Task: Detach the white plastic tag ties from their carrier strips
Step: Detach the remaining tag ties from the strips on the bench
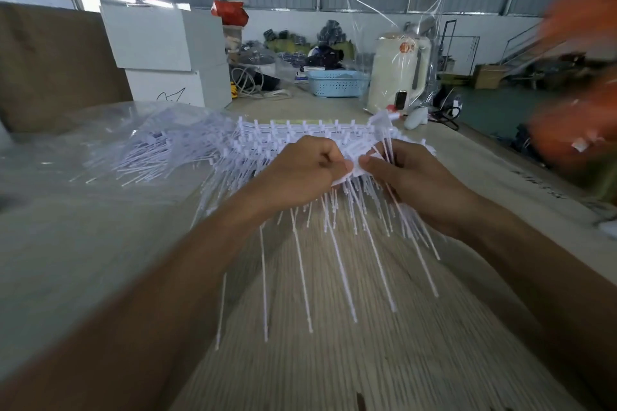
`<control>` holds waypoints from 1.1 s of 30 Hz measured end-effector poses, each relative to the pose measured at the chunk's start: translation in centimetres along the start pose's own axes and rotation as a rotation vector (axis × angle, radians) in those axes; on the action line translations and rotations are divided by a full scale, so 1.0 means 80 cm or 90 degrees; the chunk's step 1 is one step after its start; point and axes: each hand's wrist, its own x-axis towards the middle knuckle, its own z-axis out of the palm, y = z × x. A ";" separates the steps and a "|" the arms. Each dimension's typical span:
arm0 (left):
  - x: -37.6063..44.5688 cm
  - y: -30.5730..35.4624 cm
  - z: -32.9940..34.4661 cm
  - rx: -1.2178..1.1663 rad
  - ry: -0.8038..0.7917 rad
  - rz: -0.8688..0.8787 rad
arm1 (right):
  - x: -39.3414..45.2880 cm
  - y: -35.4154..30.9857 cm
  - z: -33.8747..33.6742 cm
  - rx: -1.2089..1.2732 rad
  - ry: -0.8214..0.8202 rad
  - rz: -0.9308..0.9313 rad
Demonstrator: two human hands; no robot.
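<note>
1. The left hand (302, 173) and right hand (405, 173) are covering part of the white tag ties (337, 213).
2. An orange shape (581, 83) is blurring at the right edge.
3. The loose tie pile (150, 150) is smearing under clear plastic.

Two hands (354, 173); two white boxes (167, 53); one basket (335, 83); one kettle (397, 73).

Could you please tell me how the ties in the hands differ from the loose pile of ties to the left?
The held ties are joined in ordered rows, tails hanging toward the person; the pile is a jumble lying at mixed angles. The held ties are gripped by the left hand and right hand; the pile is untouched, resting on clear plastic sheet. Both are thin white plastic.
</note>
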 end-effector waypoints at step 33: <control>-0.013 0.035 -0.024 -0.030 0.052 0.102 | 0.001 -0.014 0.019 -0.094 0.160 -0.113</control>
